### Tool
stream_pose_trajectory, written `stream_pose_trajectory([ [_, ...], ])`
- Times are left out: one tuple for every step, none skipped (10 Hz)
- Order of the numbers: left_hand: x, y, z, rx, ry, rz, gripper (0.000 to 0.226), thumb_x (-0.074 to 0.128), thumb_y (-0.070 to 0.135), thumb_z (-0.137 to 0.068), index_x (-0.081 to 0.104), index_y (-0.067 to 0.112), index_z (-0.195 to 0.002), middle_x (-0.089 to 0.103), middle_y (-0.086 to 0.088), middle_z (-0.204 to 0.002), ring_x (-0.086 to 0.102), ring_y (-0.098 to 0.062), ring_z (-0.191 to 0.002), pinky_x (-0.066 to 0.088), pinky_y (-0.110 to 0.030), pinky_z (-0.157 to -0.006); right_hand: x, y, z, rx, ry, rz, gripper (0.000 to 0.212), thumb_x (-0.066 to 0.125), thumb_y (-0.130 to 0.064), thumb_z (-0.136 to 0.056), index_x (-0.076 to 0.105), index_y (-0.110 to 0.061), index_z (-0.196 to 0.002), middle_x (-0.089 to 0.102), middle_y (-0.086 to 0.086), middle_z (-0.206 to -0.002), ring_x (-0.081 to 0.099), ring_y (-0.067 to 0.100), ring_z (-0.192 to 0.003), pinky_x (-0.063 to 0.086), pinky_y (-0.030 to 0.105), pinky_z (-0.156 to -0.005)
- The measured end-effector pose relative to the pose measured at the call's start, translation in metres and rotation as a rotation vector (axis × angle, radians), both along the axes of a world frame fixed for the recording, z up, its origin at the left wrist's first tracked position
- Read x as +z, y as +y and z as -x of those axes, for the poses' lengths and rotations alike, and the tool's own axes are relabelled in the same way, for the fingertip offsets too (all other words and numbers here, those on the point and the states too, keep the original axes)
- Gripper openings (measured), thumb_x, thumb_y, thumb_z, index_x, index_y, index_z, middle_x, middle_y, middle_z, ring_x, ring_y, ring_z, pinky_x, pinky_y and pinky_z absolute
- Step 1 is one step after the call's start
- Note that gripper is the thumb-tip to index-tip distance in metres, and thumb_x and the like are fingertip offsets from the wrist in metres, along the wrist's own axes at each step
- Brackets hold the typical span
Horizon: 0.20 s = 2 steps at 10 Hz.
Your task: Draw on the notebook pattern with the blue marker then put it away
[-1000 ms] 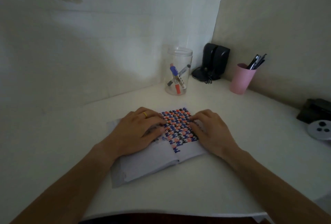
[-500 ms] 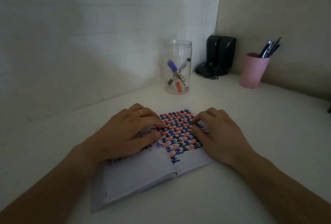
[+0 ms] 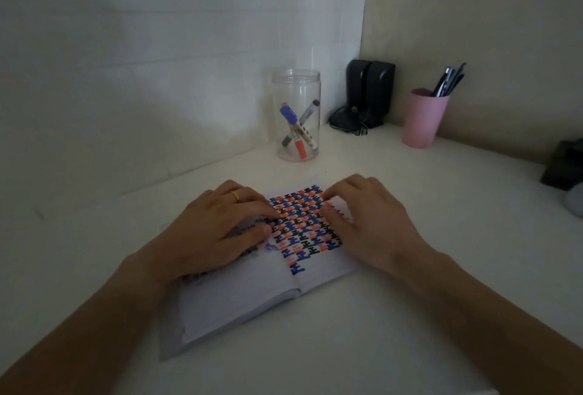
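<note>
An open notebook (image 3: 239, 296) lies on the white desk, its right page filled with a pattern (image 3: 303, 227) of blue, orange and black shapes. My left hand (image 3: 217, 230), with a gold ring, rests flat on the left page. My right hand (image 3: 366, 221) presses the right page, fingers curled at the pattern's edge. Neither hand holds anything. The blue-capped marker (image 3: 288, 115) stands in a clear plastic jar (image 3: 296, 79) behind the notebook, crossed with a grey marker and an orange one.
Black speakers (image 3: 369, 91) stand in the corner. A pink cup (image 3: 422, 120) of pens is to their right. A dark object (image 3: 564, 164) and a grey round thing sit at the right edge. Walls close off the back and right.
The camera has shifted closer and downward, so the notebook looks larger. My right hand's fingers have slid up toward the top of the pattern. The left hand stays on the left page.
</note>
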<state>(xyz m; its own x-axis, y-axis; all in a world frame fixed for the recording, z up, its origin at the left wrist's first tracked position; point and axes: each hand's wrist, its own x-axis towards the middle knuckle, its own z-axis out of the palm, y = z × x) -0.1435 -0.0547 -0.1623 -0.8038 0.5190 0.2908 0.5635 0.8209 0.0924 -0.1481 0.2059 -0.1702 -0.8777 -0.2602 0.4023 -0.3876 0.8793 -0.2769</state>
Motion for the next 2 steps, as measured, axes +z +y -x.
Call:
stream_pose_trajectory([
  [0.000,0.000,-0.002,-0.001,0.001,-0.006,0.033,0.046,0.049,-0.100,0.061,0.042,-0.128,0.062,0.016,-0.131,0.048,-0.009,-0.124,0.045,-0.041,-0.100,0.026,0.003,-0.014,0.036,0.143,0.258,0.030,0.055,-0.046,-0.097,0.068,-0.030,-0.119,0.066,-0.008,-0.122,0.061,0.010,-0.111,0.053,0.037,-0.095],
  [0.001,0.000,-0.001,-0.003,-0.002,-0.019,0.033,0.046,0.049,-0.100,0.061,0.043,-0.129,0.061,0.017,-0.131,0.047,-0.008,-0.125,0.045,-0.041,-0.100,0.064,0.018,-0.042,0.140,0.248,0.634,0.022,0.061,-0.046,-0.093,0.072,-0.035,-0.109,0.074,-0.023,-0.103,0.067,-0.004,-0.094,0.054,0.014,-0.079],
])
